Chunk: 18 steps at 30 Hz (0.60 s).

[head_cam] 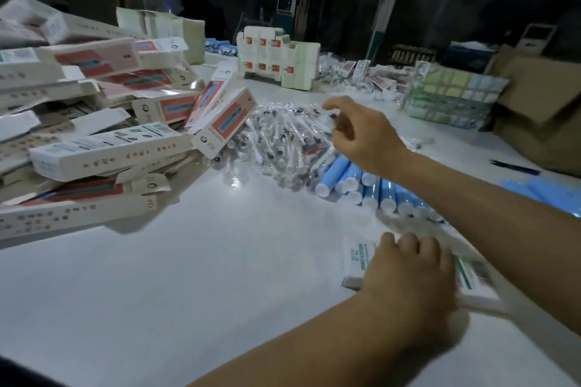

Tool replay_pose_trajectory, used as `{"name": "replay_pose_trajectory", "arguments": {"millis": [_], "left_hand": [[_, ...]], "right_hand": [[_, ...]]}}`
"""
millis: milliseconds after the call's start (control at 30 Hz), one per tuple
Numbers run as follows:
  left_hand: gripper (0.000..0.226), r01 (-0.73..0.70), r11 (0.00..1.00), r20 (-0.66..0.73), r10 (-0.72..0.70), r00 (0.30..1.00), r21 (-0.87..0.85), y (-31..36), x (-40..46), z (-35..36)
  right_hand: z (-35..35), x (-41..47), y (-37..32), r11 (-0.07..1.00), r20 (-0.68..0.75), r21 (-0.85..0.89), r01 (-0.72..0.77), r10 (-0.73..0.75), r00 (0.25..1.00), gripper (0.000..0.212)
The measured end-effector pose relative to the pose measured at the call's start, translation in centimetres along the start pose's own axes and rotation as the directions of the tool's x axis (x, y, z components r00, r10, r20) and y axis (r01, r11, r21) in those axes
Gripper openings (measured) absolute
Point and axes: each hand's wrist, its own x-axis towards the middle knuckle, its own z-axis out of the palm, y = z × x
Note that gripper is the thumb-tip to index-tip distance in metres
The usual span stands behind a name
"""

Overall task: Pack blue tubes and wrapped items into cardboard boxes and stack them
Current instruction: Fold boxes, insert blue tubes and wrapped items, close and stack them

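blue plastic tubes with white caps lie in a row on the white table, just under the right forearm. beside the tubes, on their far side, sits a heap of clear wrapped items. the right hand hangs over that heap, fingers loosely bent, holding nothing. nearer than the tubes, the left hand rests on a flat white cardboard box, fingers curled over its far edge. left of the tubes is a messy pile of white and red cardboard boxes.
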Motion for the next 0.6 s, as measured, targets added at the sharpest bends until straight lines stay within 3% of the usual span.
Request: {"name": "replay_pose_trajectory", "arguments": {"millis": [67, 167, 300, 367, 433, 500, 600], "left_hand": [[0.049, -0.002, 1.000, 0.020, 0.002, 1.000, -0.018, -0.3, 0.0, -0.7], [0.055, -0.051, 0.997, 0.027, 0.049, 0.998, 0.057, -0.3, 0.4, -1.2], [0.058, -0.002, 0.999, 0.016, 0.001, 1.000, 0.041, -0.7, 0.7, -0.6], [0.065, 0.025, 0.998, 0.021, -0.027, 0.999, 0.058, -0.9, 0.8, -0.6], [0.068, 0.040, 0.996, 0.001, -0.040, 0.999, 0.077, -1.0, 0.7, -0.4], [0.069, 0.050, 0.995, 0.004, -0.051, 0.999, 0.086, -0.9, 0.5, -0.4], [0.070, 0.094, 0.990, -0.013, -0.093, 0.996, 0.102, -0.5, 0.4, -0.8]], "right_hand": [[-3.6, -2.7, 0.4, 0.994, -0.159, 0.092, -0.060, 0.074, 0.984, 0.024], [-8.6, -8.5, 1.9, 0.881, -0.276, 0.401, -0.250, 0.377, 0.884, 0.015], [-12.3, -17.5, 3.3, 0.551, -0.321, 0.749, -0.368, 0.787, 0.526, 0.019], [-12.6, -20.9, 3.7, 0.330, -0.218, 0.885, -0.329, 0.917, 0.334, 0.019], [-12.2, -22.3, 4.0, 0.096, -0.061, 0.977, -0.192, 0.981, 0.185, 0.019], [-11.7, -22.5, 3.9, 0.002, 0.018, 0.990, -0.138, 0.989, 0.144, 0.017], [-10.6, -21.8, 3.2, 0.037, 0.015, 0.965, -0.258, 0.981, 0.195, 0.012]]}}
